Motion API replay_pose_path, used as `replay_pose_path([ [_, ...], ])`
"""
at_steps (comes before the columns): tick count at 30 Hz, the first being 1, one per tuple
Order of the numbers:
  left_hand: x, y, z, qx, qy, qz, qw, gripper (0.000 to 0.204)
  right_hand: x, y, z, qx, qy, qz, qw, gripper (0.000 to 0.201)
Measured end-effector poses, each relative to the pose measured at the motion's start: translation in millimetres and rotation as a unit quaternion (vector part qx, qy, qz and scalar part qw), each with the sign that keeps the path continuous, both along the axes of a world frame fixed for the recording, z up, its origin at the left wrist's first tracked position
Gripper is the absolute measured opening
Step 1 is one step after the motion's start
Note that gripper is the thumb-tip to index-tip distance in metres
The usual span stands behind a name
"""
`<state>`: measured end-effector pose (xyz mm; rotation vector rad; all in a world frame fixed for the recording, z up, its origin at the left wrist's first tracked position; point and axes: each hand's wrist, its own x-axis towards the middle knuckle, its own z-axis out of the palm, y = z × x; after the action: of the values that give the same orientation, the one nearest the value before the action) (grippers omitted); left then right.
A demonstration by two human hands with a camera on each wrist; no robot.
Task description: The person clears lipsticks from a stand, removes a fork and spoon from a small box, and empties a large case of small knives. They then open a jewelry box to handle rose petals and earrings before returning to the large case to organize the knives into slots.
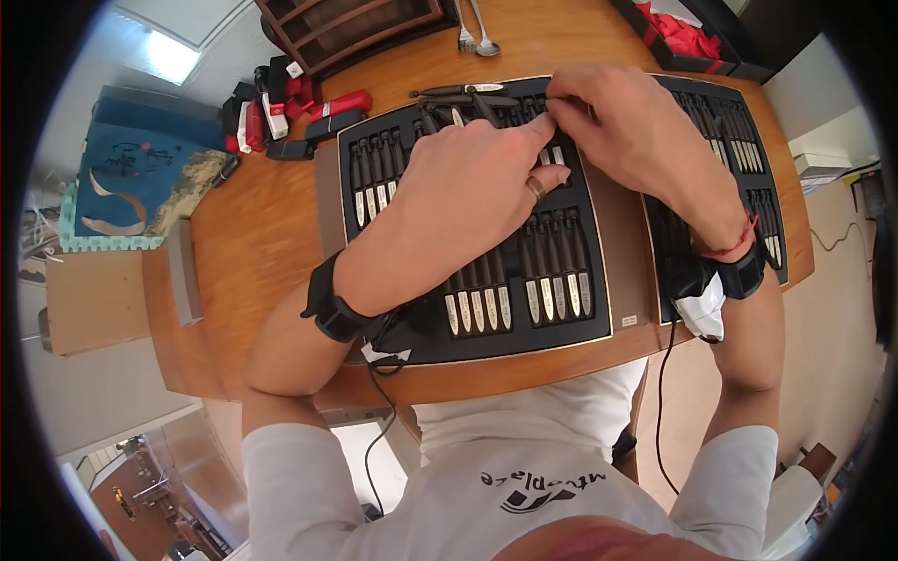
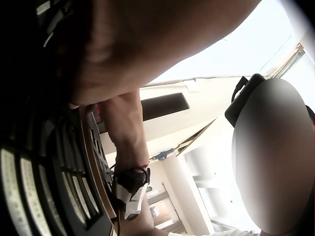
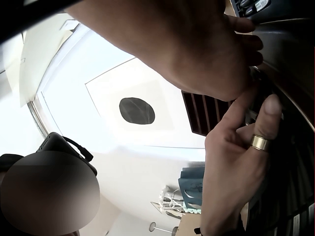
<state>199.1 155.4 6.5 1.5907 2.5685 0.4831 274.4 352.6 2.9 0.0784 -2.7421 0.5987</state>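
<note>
In the head view a black tray (image 1: 412, 351) holds rows of slim items (image 1: 559, 294) with dark handles and pale, marked ends. My left hand (image 1: 468, 182) reaches over its upper part, index finger and ringed thumb extended. Directly beside it, my right hand (image 1: 622, 117) bends its fingers down at the tray's upper right; whatever lies under those fingertips is hidden. Several loose slim items (image 1: 486, 88) lie across the top edge. The right wrist view shows the left hand (image 3: 229, 167) close below the right hand (image 3: 206, 54). Dark shadow hides the contact area.
A second filled tray (image 1: 772, 173) lies to the right. Behind stand a wooden rack (image 1: 341, 33), a fork (image 1: 465, 37) and a spoon (image 1: 485, 45). Small red and black boxes (image 1: 341, 105) and a blue box (image 1: 140, 173) are left; an open black box (image 1: 734, 67) is back right.
</note>
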Motion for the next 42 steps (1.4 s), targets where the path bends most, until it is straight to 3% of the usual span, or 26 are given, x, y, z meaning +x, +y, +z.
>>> replay_pose_path([
  [5, 1.9, -1.1, 0.9, -0.028, 0.007, 0.011, 1.0, 0.045, -2.5, -4.8, -1.4, -0.044, 0.031, -0.01, 0.999, 0.02],
  [8, -6.4, -3.5, 4.2, 0.005, 0.023, 0.003, 1.0, 0.039, -13.6, 2.7, -14.7, -0.052, 0.109, 0.04, 0.992, 0.024],
  [10, -24.8, -8.6, 19.6, 0.075, 0.014, 0.045, 0.996, 0.028, -17.2, -1.0, -16.0, -0.053, 0.135, 0.054, 0.988, 0.027],
  [11, -41.1, -11.6, 22.7, 0.149, 0.06, 0.025, 0.987, 0.021, -18.3, -3.6, -17.9, -0.057, 0.16, 0.065, 0.983, 0.032],
  [14, -68.8, -25.0, 43.1, 0.118, 0.089, 0.088, 0.985, 0.021, -25.0, -7.5, -29.6, -0.025, 0.164, 0.062, 0.984, 0.038],
  [17, -81.9, -32.6, 39.2, 0.03, 0.074, 0.123, 0.989, 0.036, -30.2, -8.6, -42.8, 0.007, 0.147, 0.053, 0.988, 0.039],
  [20, -74.4, -24.6, 40.5, -0.104, 0.021, 0.15, 0.983, 0.076, -33.6, -5.7, -45.2, 0.031, 0.112, 0.062, 0.991, 0.038],
  [25, -60.8, -19.0, 28.3, -0.1, 0.029, 0.133, 0.986, 0.081, -32.0, -10.2, -36.4, 0.015, 0.14, 0.084, 0.987, 0.022],
  [28, -59.7, -18.8, 34.5, -0.139, 0.013, 0.125, 0.982, 0.073, -30.9, -10.2, -34.8, 0.019, 0.137, 0.097, 0.986, 0.019],
  [30, -62.9, -20.3, 38.5, -0.166, -0.055, 0.081, 0.981, 0.063, -27.7, -12.5, -31.2, 0.017, 0.123, 0.099, 0.987, 0.017],
  [37, -68.0, -23.4, 52.6, -0.208, -0.077, 0.072, 0.972, 0.046, -18.6, -18.4, -23.1, 0.012, 0.087, 0.113, 0.99, 0.015],
  [39, -60.8, -25.5, 65.0, -0.157, -0.183, 0.134, 0.961, 0.039, -16.0, -19.8, -21.8, 0.0, 0.07, 0.113, 0.991, 0.014],
  [42, -64.3, -29.1, 62.7, -0.085, -0.222, 0.134, 0.962, 0.036, -12.3, -20.8, -19.4, -0.01, 0.055, 0.117, 0.992, 0.014],
])
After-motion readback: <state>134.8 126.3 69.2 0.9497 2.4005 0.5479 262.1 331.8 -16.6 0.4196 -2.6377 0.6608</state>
